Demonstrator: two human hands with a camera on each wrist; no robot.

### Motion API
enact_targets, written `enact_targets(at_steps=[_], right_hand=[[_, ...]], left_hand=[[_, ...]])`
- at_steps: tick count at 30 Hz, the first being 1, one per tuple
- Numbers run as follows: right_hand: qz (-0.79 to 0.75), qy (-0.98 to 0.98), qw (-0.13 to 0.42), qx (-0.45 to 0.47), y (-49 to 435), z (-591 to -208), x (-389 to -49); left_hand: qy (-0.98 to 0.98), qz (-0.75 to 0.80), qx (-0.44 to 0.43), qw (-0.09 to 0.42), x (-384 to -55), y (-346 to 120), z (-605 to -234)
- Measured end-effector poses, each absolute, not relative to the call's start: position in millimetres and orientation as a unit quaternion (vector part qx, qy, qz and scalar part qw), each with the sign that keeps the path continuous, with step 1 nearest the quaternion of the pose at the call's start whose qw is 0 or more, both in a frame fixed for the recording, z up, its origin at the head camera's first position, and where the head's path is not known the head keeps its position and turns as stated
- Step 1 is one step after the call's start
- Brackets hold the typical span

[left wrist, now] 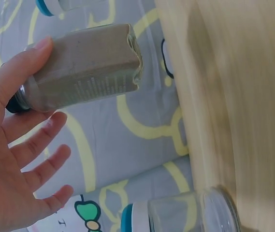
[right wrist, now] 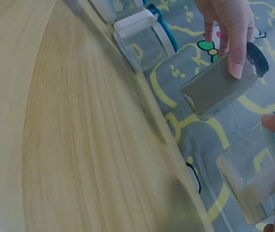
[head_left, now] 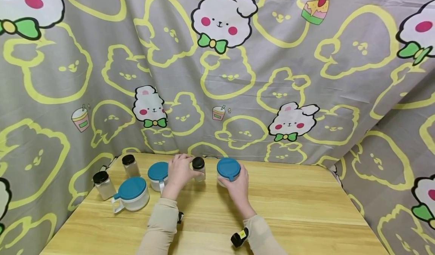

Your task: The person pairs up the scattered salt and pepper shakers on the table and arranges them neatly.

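In the head view my left hand (head_left: 179, 171) pinches a small spice jar (head_left: 198, 170) with a black lid. Brown-grey powder fills much of this glass jar (left wrist: 86, 67) in the left wrist view, where its base hangs off the wood; the thumb presses one side and the other fingers spread loosely. To its right, my right hand (head_left: 239, 185) grips a clear canister (head_left: 228, 168) with a blue lid. The right wrist view shows the canister's ribbed glass base (right wrist: 234, 191) raised off the table, with part of the hand cut off by the frame.
Left of my hands stand two blue-lidded, handled canisters, one nearer (head_left: 132, 192) and one farther (head_left: 158, 175). Two more black-lidded jars, one at the left edge (head_left: 103, 185) and one behind (head_left: 130, 166), share the wooden table (head_left: 299, 209). A patterned curtain (head_left: 238, 77) hangs behind.
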State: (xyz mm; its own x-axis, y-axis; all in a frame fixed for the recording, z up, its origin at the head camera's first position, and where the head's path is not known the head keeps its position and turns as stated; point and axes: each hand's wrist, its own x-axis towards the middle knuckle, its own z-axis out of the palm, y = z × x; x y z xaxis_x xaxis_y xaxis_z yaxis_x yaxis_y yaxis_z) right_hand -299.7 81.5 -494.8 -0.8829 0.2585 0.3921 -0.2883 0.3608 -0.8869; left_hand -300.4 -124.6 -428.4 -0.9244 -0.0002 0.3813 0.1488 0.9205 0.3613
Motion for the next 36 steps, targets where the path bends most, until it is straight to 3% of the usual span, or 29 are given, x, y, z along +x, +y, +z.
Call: enact_targets(at_steps=[14,36], right_hand=[[0.56,-0.796,0.229,-0.011,102.4,-493.7,-292.1],[0.565,-0.796,0.216,-0.033,134.4,-494.6,-285.2]], left_hand=[[-0.958,-0.199,-0.061,0.199,-297.7,-106.3,-429.6],[-0.961,-0.213,-0.072,0.162,-292.6,-77.5,-434.2]])
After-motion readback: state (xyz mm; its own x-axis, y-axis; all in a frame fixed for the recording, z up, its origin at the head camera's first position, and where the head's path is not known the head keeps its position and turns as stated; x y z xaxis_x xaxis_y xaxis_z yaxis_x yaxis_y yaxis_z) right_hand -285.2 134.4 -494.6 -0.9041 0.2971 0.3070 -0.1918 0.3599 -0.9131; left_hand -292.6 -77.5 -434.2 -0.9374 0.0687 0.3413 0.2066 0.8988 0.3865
